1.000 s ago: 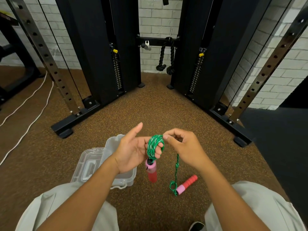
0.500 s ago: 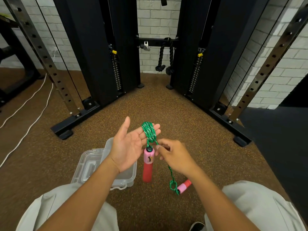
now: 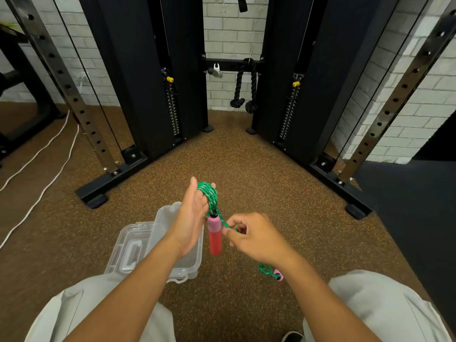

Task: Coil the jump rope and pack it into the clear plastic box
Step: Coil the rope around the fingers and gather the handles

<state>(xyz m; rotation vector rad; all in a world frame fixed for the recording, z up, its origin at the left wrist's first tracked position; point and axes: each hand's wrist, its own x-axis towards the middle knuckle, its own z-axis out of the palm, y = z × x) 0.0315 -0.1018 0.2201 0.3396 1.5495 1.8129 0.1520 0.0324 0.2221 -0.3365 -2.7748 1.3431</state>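
Most of the green braided jump rope (image 3: 209, 196) is wound round the left hand's (image 3: 191, 218) straight fingers (image 3: 200, 193), the right hand's (image 3: 254, 236) fingers pinch the short tail, and the clear plastic box (image 3: 158, 248) sits open, unfilled, near left on the floor.

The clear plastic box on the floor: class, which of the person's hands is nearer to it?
Left. The left hand, wound with green rope, hovers directly over the clear plastic box; the right hand pinches the rope further to the right, clear of it.

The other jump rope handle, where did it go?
In the head view the second handle lies on the brown floor, low and right of centre, half hidden behind the right hand's wrist, right of the clear plastic box.
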